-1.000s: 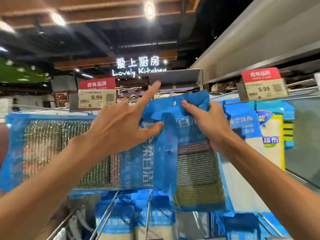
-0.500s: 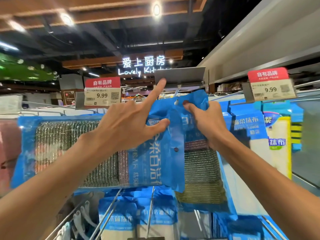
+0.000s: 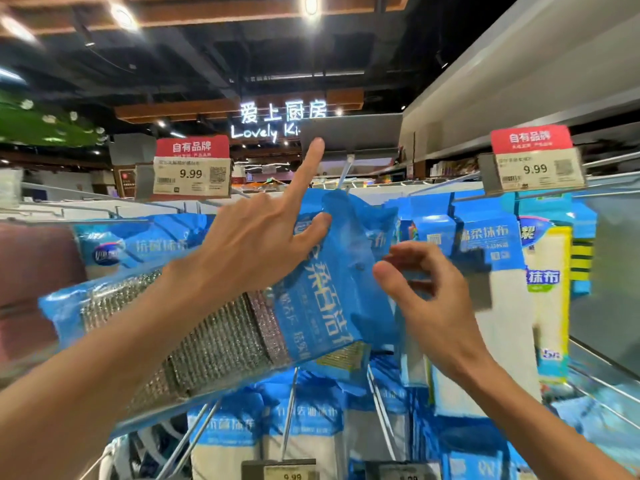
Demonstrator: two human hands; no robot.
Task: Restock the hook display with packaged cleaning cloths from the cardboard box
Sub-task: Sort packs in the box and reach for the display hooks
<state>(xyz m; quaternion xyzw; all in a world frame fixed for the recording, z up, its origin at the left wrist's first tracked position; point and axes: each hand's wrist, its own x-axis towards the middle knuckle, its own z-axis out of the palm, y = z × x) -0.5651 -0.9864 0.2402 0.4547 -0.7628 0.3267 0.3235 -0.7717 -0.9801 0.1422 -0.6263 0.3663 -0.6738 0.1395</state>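
Observation:
My left hand (image 3: 256,244) grips a sideways stack of blue cloth packs (image 3: 322,299) with silver mesh cloth showing through, thumb pressed on the blue header. Its index finger points up, the tip near the grey label holder (image 3: 349,133) at the end of a wire hook (image 3: 344,174). Another blue pack (image 3: 360,213) sits at that hook, mostly hidden behind the held stack. Just right of that pack, my right hand (image 3: 433,299) hovers with loosely curled fingers and holds nothing. The cardboard box is out of view.
Price tags reading 9.99 stand at left (image 3: 192,174) and right (image 3: 533,168). More blue and white cloth packs (image 3: 491,244) and a yellow one (image 3: 550,289) hang to the right. Lower hooks (image 3: 289,410) carry further packs (image 3: 304,427).
My right hand has let go of the pack's header at the hook and dropped down to the right. The left hand's stack has tilted, its left end lower.

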